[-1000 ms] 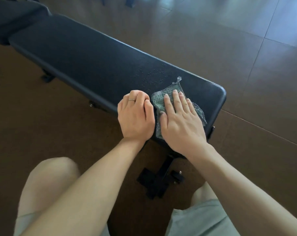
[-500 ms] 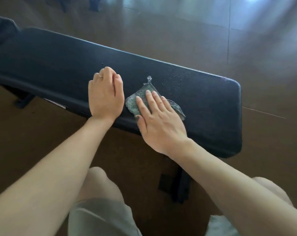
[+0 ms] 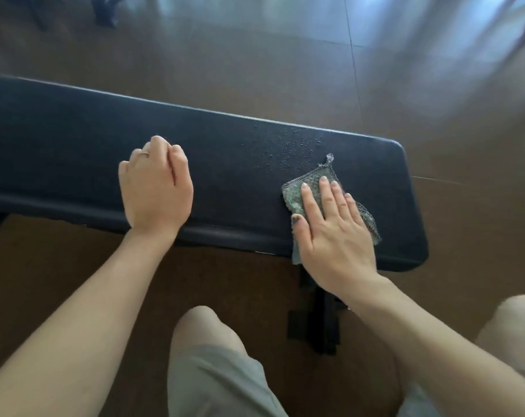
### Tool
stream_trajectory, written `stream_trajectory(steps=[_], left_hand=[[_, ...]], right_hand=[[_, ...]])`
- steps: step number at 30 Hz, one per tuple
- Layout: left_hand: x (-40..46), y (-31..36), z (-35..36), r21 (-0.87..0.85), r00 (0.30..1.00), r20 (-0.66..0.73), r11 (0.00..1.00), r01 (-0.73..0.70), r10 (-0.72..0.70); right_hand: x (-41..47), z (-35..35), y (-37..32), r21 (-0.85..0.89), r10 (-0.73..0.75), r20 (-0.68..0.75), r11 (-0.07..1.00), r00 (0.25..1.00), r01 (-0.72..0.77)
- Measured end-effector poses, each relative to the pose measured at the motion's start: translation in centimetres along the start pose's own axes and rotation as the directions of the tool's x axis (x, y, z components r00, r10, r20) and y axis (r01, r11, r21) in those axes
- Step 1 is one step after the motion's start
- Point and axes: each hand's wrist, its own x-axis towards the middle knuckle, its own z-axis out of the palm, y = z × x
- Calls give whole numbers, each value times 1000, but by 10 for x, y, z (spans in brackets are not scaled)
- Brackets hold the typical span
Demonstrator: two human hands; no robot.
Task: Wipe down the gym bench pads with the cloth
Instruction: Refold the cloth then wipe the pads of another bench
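Observation:
A long black bench pad [image 3: 74, 145] runs across the view from the left edge to its rounded right end. My right hand [image 3: 333, 233] lies flat with straight fingers on a grey-green mesh cloth [image 3: 295, 197], pressing it onto the pad near the right end. The cloth's lower edge hangs over the pad's near side. Small water droplets [image 3: 288, 145] speckle the pad just beyond the cloth. My left hand [image 3: 156, 188] rests on the pad's middle with its fingers curled under, holding nothing, a ring on one finger.
The bench stands on a dark brown tiled floor [image 3: 255, 55]. Its black foot [image 3: 318, 323] shows under the right end, between my knees [image 3: 204, 332]. Dark equipment feet [image 3: 104, 13] stand at the far top left.
My right hand has slid the cloth to the right along the pad, away from my left hand. The view has swung so the bench lies more level across the frame.

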Motion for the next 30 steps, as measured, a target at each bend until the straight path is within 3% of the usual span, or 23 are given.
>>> stream_trajectory(steps=[5,8,10,13,16,19,22,26,30], left_hand=[[-5,-5,5,-41,998,32,997,60,-59],[-4,-8,4,-11,995,83,999,50,-49],[-3,-7,3,8,993,107,999,44,-45],[-4,-6,3,57,989,146,998,26,-34],[-2,-3,3,115,984,172,993,31,-50],[-2,-3,3,97,981,185,995,36,-54],[-2,-7,1,85,983,180,996,25,-40],[-2,-9,1,68,980,192,997,33,-45],[-2,-7,1,79,980,193,996,39,-54]], right_hand=[[47,9,-71,61,-193,28,980,981,191],[59,4,-71,68,-255,74,966,964,251],[50,2,-45,53,-220,73,975,973,216],[39,-5,3,13,-29,85,1000,996,28],[43,-6,-3,-18,77,111,997,991,-76],[46,0,-54,31,-140,77,990,987,138],[70,8,-91,82,-342,102,939,934,335],[108,5,-78,44,-373,124,928,920,370],[45,1,-53,42,-393,98,919,914,391]])
